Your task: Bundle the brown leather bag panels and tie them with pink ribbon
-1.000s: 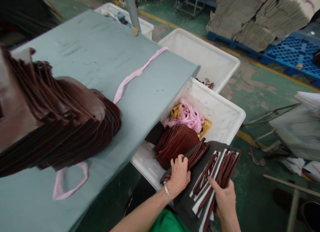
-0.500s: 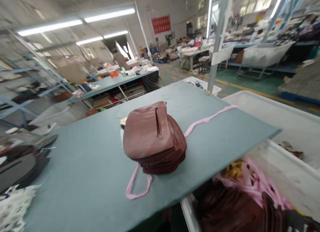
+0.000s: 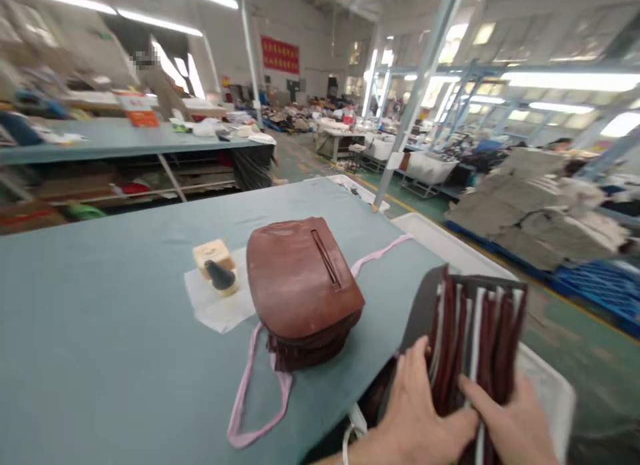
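My left hand and my right hand grip a bundle of brown leather pieces from its two sides, at the table's right edge. White and dark layers show between the pieces, which stand on edge. My fingers are wrapped round the lower part of the bundle, and its bottom is out of view. To the left, a stack of rounded brown leather pieces lies on the blue-grey table. The top piece has a long slot. A pink strip runs out from under this stack on both sides.
On white paper left of the stack are a pale block and a dark-handled object. A metal post rises at the table's far corner. White bins line the right edge. A person stands at the back left.
Both hands have come into view at the lower right, holding the leather bundle. The camera view has turned to the right. The stack stays on the table; the block beside it now shows fully.
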A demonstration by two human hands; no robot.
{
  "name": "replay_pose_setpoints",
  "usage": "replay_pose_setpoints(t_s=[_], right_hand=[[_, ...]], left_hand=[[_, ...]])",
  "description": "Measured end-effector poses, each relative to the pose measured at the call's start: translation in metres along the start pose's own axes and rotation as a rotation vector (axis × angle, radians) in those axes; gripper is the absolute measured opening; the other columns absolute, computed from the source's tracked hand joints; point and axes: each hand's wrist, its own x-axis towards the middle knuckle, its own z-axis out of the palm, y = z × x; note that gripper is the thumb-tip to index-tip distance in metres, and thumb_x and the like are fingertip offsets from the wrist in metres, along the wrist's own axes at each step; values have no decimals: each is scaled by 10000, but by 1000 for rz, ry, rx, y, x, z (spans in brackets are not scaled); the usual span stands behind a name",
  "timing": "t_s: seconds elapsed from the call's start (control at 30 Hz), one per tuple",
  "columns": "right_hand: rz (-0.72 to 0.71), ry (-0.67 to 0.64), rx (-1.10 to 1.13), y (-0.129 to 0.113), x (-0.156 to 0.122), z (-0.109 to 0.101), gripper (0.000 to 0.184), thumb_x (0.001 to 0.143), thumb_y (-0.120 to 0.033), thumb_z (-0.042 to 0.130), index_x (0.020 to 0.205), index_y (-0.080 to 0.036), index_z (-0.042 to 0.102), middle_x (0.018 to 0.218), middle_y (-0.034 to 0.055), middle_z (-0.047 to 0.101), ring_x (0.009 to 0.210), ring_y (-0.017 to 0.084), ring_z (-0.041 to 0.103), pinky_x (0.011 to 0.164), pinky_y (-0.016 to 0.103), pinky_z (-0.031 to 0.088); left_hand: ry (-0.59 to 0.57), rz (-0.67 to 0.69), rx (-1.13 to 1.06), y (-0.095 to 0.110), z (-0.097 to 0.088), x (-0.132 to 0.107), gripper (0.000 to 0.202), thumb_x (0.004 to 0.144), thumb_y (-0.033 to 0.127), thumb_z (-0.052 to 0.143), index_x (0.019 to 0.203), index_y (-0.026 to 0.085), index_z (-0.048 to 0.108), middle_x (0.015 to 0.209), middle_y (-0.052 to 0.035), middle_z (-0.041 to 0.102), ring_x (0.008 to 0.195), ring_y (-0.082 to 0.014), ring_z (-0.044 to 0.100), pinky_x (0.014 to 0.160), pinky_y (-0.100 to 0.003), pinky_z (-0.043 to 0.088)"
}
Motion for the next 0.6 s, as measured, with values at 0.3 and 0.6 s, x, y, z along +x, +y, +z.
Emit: replay_pose_setpoints(t_s=[0.3, 0.6], right_hand=[[-119, -16, -35, -63, -21, -19, 571, 611, -478, 648, 1094, -199, 527, 1061, 93, 642, 1027, 304, 579, 900, 433, 455], [32, -155, -126, -59, -15, -43, 757, 457, -568, 779, 1045, -173, 513, 980, 113, 672, 971, 331, 628, 828, 421, 524]], left_hand=[[-272, 239, -308, 19, -38, -11, 573, 810, 249, 546, 1361, 281, 392, 1278, -43, 435, 1246, -206, 368, 1110, -364, 255], [-310, 64, -159, 10, 13, -34, 1011, 619, 315, 690, 1468, 167, 163, 1387, -126, 250, 1313, -327, 202, 1122, -449, 153]])
